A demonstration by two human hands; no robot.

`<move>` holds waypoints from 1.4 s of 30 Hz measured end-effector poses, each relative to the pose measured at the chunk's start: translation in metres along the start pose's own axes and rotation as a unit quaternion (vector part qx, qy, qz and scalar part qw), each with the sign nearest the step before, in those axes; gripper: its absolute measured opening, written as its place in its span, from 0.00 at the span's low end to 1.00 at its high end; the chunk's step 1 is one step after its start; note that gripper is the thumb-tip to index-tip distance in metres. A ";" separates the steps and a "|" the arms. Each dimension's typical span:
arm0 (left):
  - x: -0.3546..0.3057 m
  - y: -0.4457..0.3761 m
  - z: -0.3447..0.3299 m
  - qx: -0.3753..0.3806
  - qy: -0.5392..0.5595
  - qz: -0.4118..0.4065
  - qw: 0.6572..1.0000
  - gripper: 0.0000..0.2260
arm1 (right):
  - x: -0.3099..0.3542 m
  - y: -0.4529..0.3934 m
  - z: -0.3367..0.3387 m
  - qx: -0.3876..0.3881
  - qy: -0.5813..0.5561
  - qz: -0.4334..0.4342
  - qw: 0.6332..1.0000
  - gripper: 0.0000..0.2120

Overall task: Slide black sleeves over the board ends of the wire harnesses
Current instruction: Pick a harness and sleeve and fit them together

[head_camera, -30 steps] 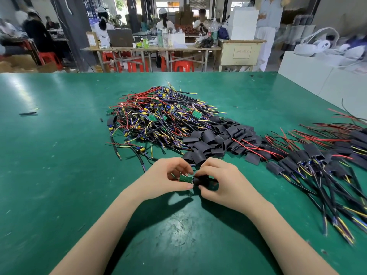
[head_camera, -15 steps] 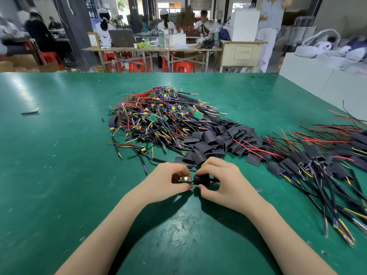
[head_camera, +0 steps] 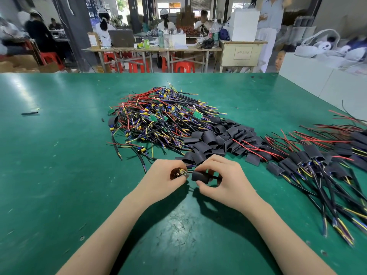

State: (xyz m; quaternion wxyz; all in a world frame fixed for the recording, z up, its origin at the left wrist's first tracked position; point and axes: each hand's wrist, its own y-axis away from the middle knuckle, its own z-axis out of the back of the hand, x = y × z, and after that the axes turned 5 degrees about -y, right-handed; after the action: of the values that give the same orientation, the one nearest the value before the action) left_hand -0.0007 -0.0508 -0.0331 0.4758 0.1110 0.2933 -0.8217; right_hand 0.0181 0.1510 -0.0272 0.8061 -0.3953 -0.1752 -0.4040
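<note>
My left hand (head_camera: pixel 161 180) pinches a small circuit board (head_camera: pixel 178 173) at the end of a wire harness, component side up. Just right of it, my right hand (head_camera: pixel 224 183) grips a black sleeve (head_camera: pixel 200 176) between thumb and fingers, its open mouth facing the board. The board and sleeve sit a short gap apart, low over the green table (head_camera: pixel 59 175). A black cable runs through my right hand. Beyond my hands lie a pile of loose black sleeves (head_camera: pixel 216 138) and a heap of unsleeved harnesses (head_camera: pixel 158 120).
Sleeved harnesses (head_camera: pixel 317 167) spread across the right side of the table, wires trailing toward the near edge. A short black tube piece (head_camera: pixel 29 113) lies far left. White boxes (head_camera: pixel 325 84) stand at the right rear. People sit at benches beyond the table.
My left hand has turned the board, from its green face to its component side up. Both hands stay at the same spot, with the sleeve held close to the board's end.
</note>
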 end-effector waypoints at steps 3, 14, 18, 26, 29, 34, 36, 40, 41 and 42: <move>-0.002 0.001 -0.001 -0.006 0.013 -0.006 1.000 0.01 | 0.000 0.000 -0.001 0.004 0.019 0.008 1.000 0.11; -0.002 -0.005 0.002 0.140 0.260 0.131 0.946 0.12 | -0.002 0.002 0.000 -0.014 0.045 0.079 0.996 0.16; 0.001 -0.005 0.005 0.194 0.304 0.134 0.923 0.13 | -0.004 0.001 -0.002 -0.046 0.068 0.115 0.990 0.17; 0.004 -0.005 0.005 0.198 0.343 0.153 0.905 0.04 | -0.003 0.001 -0.004 -0.035 0.104 0.152 0.982 0.17; 0.004 -0.005 0.004 0.194 0.350 0.162 0.902 0.06 | -0.003 0.001 -0.004 -0.009 0.115 0.143 0.983 0.19; 0.005 -0.004 0.007 0.192 0.364 0.157 0.898 0.06 | -0.004 0.002 -0.004 0.008 0.054 0.108 0.993 0.20; 0.005 -0.004 0.008 0.195 0.361 0.161 0.898 0.03 | -0.005 0.001 -0.004 0.012 0.040 0.105 0.994 0.19; 0.005 -0.003 0.010 0.205 0.350 0.160 0.900 0.03 | -0.005 0.001 -0.003 0.017 0.040 0.108 0.993 0.18; 0.005 -0.003 0.011 0.204 0.349 0.158 0.901 0.01 | -0.005 0.001 -0.003 0.019 0.042 0.106 0.993 0.19; 0.006 -0.002 0.011 0.199 0.346 0.156 0.903 0.03 | -0.004 0.001 -0.003 0.019 0.045 0.105 0.993 0.19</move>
State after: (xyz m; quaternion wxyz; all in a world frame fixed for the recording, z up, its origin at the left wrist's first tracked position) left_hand -0.0047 -0.0605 -0.0260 0.4345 0.5254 0.2489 -0.6879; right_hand 0.0159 0.1514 -0.0318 0.8584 -0.3779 -0.1037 -0.3310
